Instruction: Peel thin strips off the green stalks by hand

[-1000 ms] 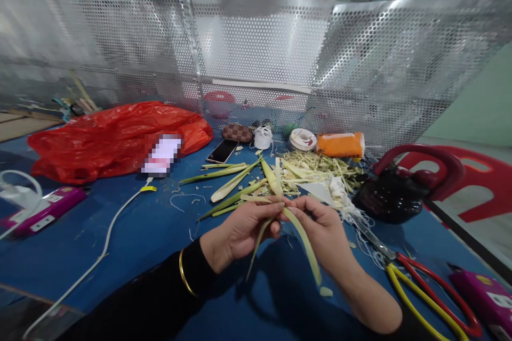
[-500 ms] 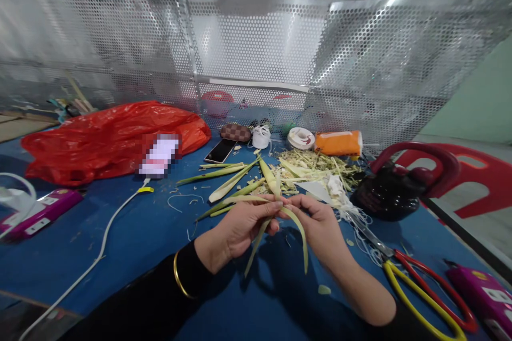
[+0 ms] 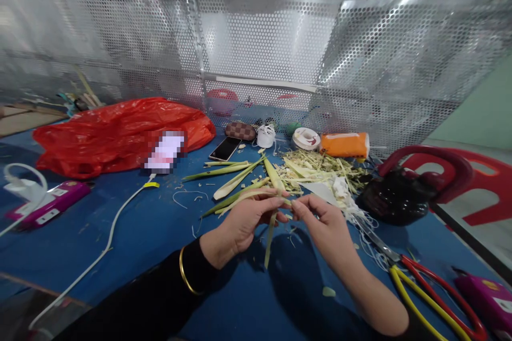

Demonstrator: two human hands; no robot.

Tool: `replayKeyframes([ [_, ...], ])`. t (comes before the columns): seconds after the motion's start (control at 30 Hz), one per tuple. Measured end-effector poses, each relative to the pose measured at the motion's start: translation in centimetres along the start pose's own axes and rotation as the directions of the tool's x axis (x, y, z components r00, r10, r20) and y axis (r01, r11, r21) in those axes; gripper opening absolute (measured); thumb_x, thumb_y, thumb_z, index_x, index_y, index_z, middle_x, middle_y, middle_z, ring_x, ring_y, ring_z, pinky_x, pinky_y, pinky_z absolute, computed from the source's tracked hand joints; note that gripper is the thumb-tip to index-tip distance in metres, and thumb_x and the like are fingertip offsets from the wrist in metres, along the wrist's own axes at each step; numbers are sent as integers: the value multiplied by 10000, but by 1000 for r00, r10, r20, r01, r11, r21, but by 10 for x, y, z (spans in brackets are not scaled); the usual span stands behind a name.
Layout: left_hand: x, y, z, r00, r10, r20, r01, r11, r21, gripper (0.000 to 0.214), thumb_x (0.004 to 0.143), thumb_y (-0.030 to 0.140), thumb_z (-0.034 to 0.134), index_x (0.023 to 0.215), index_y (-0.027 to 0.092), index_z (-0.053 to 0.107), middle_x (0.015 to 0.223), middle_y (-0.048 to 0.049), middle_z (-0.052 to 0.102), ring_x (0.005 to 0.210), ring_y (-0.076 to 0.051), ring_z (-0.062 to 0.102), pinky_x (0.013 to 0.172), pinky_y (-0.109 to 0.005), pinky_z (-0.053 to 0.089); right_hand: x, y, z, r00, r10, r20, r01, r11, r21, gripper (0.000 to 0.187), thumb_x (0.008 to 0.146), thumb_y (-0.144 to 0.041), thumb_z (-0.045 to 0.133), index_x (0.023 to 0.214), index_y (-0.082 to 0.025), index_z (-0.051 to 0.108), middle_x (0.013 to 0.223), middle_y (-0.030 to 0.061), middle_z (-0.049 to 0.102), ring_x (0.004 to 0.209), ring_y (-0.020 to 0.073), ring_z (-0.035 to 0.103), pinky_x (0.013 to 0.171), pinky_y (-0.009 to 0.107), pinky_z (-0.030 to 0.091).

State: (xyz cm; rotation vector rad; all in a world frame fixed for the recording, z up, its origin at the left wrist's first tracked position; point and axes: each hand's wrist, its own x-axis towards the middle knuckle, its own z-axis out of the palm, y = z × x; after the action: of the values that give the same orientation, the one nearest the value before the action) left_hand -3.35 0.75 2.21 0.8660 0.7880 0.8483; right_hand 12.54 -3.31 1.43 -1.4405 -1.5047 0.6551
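Note:
Green-yellow leaf strips [image 3: 271, 245] cross between my two hands, above the blue table. My left hand [image 3: 240, 221] is closed on them, thumb pressed over the crossing; one strip hangs below it and another runs back over the knuckles. My right hand [image 3: 326, 221] pinches a strip's short visible part just to the right. Its fingers partly hide that strip's end. Behind the hands lie longer pointed leaves [image 3: 232, 184]. A pile of leaf scraps [image 3: 320, 165] lies beyond my right hand.
Scissors [image 3: 400, 261] with red and yellow handles lie at right, by tangled white thread [image 3: 352, 205] and a black, red-handled kettle [image 3: 394, 197]. A phone [image 3: 225, 149], a tape roll [image 3: 306, 138] and a red plastic bag [image 3: 120, 130] sit farther back. A white cable [image 3: 116, 224] crosses the left.
The strip that curved down beside my right hand no longer hangs there; its visible part is now short, between my hands. My right fingers have moved slightly away from the left. The view has shifted slightly.

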Motion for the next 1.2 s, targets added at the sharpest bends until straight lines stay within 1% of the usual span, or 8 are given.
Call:
replayKeyframes([
  [0.23, -1, 0, 6, 988, 114, -105, -106, 991, 83, 186, 685, 206, 741, 842, 114, 702, 689, -20, 671, 507, -107, 595, 505, -210, 418, -5, 0, 2, 998, -68, 1, 68, 992, -109, 312, 889, -386, 517, 634, -206, 508, 552, -40, 460, 554, 129, 437, 536, 235, 343],
  [0.5, 1, -8, 5, 988, 90, -128, -94, 995, -28, 114, 709, 134, 700, 819, 106, 702, 735, -49, 698, 471, -75, 565, 485, -193, 414, -10, -1, 4, 973, -230, 26, 229, 942, -245, 301, 909, -312, 497, 627, -212, 463, 566, -34, 490, 579, 136, 463, 576, 246, 339],
  [0.67, 2, -1, 1, 995, -9, -95, 4, 999, -44, 130, 817, 187, 618, 868, 118, 714, 821, -75, 727, 543, -92, 622, 537, -198, 462, -9, 2, 2, 991, -127, 29, 130, 963, -235, 337, 928, -384, 467, 639, -214, 502, 584, -19, 532, 596, 151, 489, 594, 257, 354],
  [0.8, 2, 2, 1, 995, -41, -88, 39, 999, -25, 187, 852, 256, 586, 891, 126, 715, 779, -66, 722, 559, -109, 645, 543, -205, 468, -4, 4, -1, 998, -43, -36, 33, 972, -232, 357, 940, -446, 425, 709, -217, 573, 618, -5, 572, 606, 161, 503, 582, 263, 348],
  [0.9, 0, 0, 3, 998, -20, -58, 23, 998, 51, 180, 767, 274, 702, 859, 119, 713, 736, -51, 705, 527, -99, 622, 509, -195, 442, -1, 4, 0, 999, -8, -53, 2, 992, -124, 350, 915, -470, 457, 761, -207, 630, 696, 12, 615, 663, 172, 533, 601, 265, 369],
  [0.97, -2, -4, 4, 1000, -13, -3, 13, 991, 131, 211, 730, 289, 740, 840, 112, 710, 673, -39, 683, 499, -98, 603, 488, -196, 428, 0, 4, 2, 999, 52, -12, -51, 998, 37, 350, 877, -482, 511, 754, -190, 658, 714, 19, 634, 687, 177, 551, 612, 266, 390],
  [1.1, -5, -12, 3, 992, -72, 104, 43, 966, 254, 242, 734, 345, 730, 781, 110, 695, 551, -26, 641, 478, -109, 591, 478, -193, 433, -1, 2, 7, 977, 192, 90, -211, 913, 349, 299, 784, -450, 643, 679, -170, 642, 630, 7, 611, 627, 159, 541, 605, 269, 421],
  [1.2, -4, -13, 2, 983, -136, 123, 99, 958, 269, 248, 759, 358, 707, 754, 111, 683, 585, -44, 669, 491, -110, 609, 485, -186, 449, 0, 4, 7, 974, 220, 49, -222, 900, 375, 312, 731, -421, 697, 575, -177, 580, 559, -10, 564, 580, 144, 513, 594, 271, 424],
])
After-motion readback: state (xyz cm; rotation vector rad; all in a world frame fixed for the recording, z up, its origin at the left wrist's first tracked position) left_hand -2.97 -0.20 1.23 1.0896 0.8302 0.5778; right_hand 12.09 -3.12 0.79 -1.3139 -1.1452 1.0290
